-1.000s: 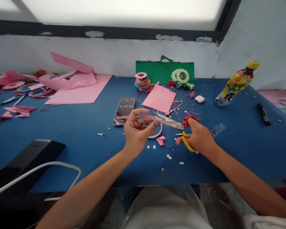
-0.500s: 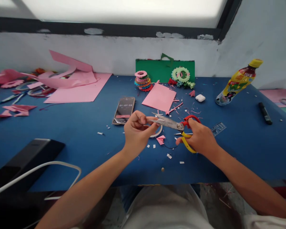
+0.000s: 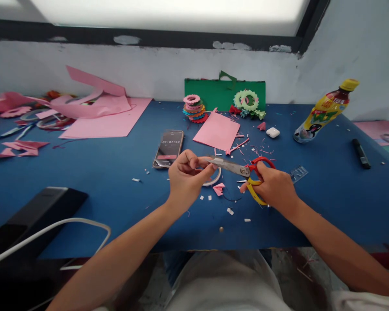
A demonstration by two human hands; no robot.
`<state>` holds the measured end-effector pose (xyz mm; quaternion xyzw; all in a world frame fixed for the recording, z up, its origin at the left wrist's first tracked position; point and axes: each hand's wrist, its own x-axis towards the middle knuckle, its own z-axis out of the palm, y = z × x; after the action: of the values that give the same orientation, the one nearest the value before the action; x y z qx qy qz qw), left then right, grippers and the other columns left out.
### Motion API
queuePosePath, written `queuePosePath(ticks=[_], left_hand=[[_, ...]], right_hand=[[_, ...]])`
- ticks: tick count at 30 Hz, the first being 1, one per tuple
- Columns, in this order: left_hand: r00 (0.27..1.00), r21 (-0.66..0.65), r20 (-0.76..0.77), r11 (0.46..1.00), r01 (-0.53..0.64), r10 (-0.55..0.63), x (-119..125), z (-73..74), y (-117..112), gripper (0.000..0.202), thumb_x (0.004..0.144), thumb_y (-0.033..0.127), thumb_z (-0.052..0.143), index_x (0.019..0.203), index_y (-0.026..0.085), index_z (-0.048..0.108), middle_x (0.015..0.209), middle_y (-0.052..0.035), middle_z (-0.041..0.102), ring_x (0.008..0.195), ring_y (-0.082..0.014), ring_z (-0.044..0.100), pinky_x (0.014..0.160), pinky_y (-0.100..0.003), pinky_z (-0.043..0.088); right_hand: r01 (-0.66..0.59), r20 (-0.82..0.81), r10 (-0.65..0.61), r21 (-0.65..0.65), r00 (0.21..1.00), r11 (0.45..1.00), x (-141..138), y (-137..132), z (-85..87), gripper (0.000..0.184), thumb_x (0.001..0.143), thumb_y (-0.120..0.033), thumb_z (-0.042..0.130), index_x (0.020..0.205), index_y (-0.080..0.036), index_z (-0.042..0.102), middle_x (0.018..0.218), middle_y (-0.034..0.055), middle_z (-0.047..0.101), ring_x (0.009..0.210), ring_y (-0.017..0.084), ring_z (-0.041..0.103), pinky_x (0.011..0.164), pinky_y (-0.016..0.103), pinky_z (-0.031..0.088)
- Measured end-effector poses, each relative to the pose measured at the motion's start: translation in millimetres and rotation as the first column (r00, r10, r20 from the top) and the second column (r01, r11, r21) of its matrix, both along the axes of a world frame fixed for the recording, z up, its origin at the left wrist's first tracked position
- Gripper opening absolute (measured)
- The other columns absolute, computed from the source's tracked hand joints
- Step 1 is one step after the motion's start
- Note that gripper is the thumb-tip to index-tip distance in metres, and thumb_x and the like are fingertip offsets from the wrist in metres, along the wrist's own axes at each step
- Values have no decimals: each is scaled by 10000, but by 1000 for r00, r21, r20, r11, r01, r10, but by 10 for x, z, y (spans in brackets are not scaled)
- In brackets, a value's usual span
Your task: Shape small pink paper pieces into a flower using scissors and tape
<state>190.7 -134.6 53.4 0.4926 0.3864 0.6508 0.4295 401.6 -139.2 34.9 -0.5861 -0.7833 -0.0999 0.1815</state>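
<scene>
My right hand (image 3: pixel 274 188) grips the red and yellow handles of a pair of scissors (image 3: pixel 238 169), whose blades are closed and point left. My left hand (image 3: pixel 186 178) is curled, with thumb and fingers pinched at the blade tips on something too small to make out. Under the hands a white tape ring (image 3: pixel 214 179) and a folded pink scrap (image 3: pixel 218 189) lie on the blue table (image 3: pixel 100 181), with small paper bits scattered around.
A phone (image 3: pixel 169 148) lies left of a pink sheet (image 3: pixel 217 131). Paper rosettes (image 3: pixel 194 109), a green card (image 3: pixel 214 95), a white earbud case (image 3: pixel 272 132), a bottle (image 3: pixel 326 111), a marker (image 3: pixel 360 153) and pink offcuts (image 3: pixel 94 112) ring the work area. A black device with white cable (image 3: pixel 35 216) sits front left.
My left hand's fingers have curled in from spread to a pinch at the scissor tips. The blades have closed and my right hand has tightened on the handles.
</scene>
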Motion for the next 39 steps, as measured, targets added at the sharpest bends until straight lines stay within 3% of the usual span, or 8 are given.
queuePosePath(ticks=[10,17,23,27,31,35,36,39], left_hand=[[998,23,55,999,23,-24,18,3,-6,372,631,83,720,612,189,364,608,43,641,513,-72,586,410,-138,491],[997,31,62,999,39,-41,21,1,-11,361,654,92,716,624,188,369,692,9,675,602,-89,627,432,-132,486],[997,17,65,999,39,-40,21,3,-17,376,660,101,725,633,191,361,681,8,670,588,-87,614,422,-132,491],[998,2,42,999,53,-53,16,8,-19,343,683,136,720,688,192,382,711,11,658,579,-88,614,430,-145,513],[999,219,-21,975,-32,37,-22,15,23,282,716,128,684,863,206,456,865,0,635,716,-105,642,566,-200,559],[954,592,-198,804,-66,223,-102,26,68,501,653,49,715,1057,237,484,1050,-25,588,941,-167,633,879,-357,519],[931,620,-270,784,-27,245,-122,28,72,539,660,48,712,1102,245,474,1068,-33,584,963,-183,629,905,-387,503],[817,577,-511,811,96,267,-167,33,71,553,729,72,668,1196,248,430,1114,-63,578,953,-196,637,917,-432,486]], right_hand=[[20,-6,-19,44,1000,999,1,37,-48,541,750,-713,390,782,-183,494,638,43,629,605,208,629,493,257,247],[-37,-102,21,-163,995,986,-30,28,-25,491,730,-678,461,862,-205,452,690,35,623,640,234,625,501,263,262],[-97,-222,18,-352,975,931,-43,39,9,405,740,-615,496,834,-236,388,693,-2,601,615,201,590,508,253,305],[-72,-240,-21,-372,970,926,10,79,12,399,742,-611,496,813,-239,370,703,-4,602,589,190,570,503,255,320],[20,-135,-59,-271,989,962,69,112,-17,456,719,-661,489,812,-227,387,767,36,629,668,234,607,522,273,325],[64,-23,-68,-131,997,989,81,114,-49,535,714,-715,441,872,-204,439,810,67,637,744,268,624,540,285,327],[63,-7,-64,-104,998,993,77,109,-54,548,718,-722,428,880,-199,449,805,66,636,745,265,625,542,284,327],[44,29,-43,-36,999,998,61,93,-59,565,731,-727,399,882,-189,474,779,61,628,735,244,622,544,279,321]])
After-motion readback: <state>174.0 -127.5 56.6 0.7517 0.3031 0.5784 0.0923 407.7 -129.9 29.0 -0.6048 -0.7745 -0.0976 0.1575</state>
